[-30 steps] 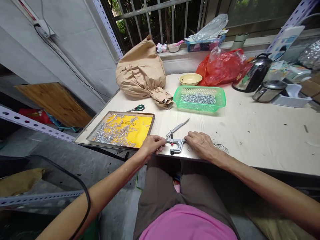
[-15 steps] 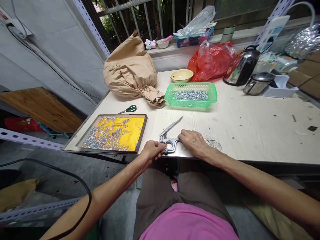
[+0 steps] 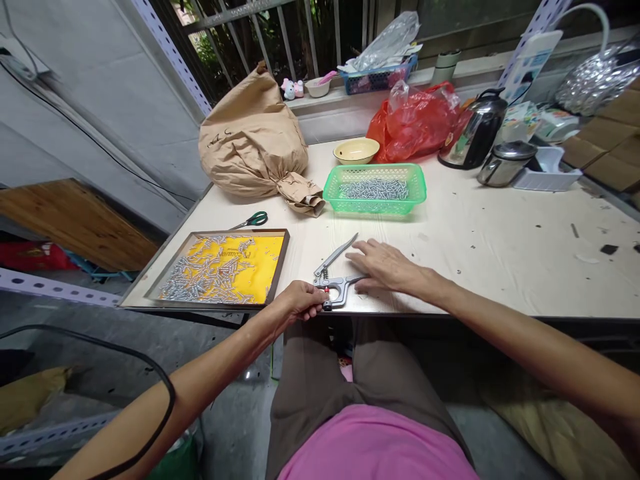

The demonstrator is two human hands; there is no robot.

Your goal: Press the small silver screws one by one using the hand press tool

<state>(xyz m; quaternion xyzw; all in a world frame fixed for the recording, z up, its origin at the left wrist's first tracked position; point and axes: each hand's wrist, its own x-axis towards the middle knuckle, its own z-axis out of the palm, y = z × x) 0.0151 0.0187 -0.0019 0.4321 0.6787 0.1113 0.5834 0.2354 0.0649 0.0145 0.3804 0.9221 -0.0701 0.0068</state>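
Silver snap-fastener pliers (image 3: 340, 288) lie at the table's front edge, their two handles spread wide, with a spring near the pivot and a red part at the jaws. My left hand (image 3: 301, 300) is closed in a pinch right at the jaws; whatever sits between the fingertips is too small to make out. Around the handle ends, my right hand (image 3: 387, 267) is open, fingers apart, its thumb by the lower handle and its fingers near the upper one. Left of the pliers stands a shallow tray (image 3: 281, 267) with many small metal pins on a yellow bottom.
Behind the pliers is a green plastic basket (image 3: 375, 208) of small metal pieces. Scissors (image 3: 256, 219) lie beyond the tray. A brown paper sack (image 3: 255, 140), a cream bowl (image 3: 356, 152), a red plastic bag (image 3: 413, 127) and a kettle (image 3: 477, 130) stand along the back.
My right hand has loosened from the lower handle and its fingers have spread up toward the upper handle. My left hand stays at the jaws. The view has shifted slightly.
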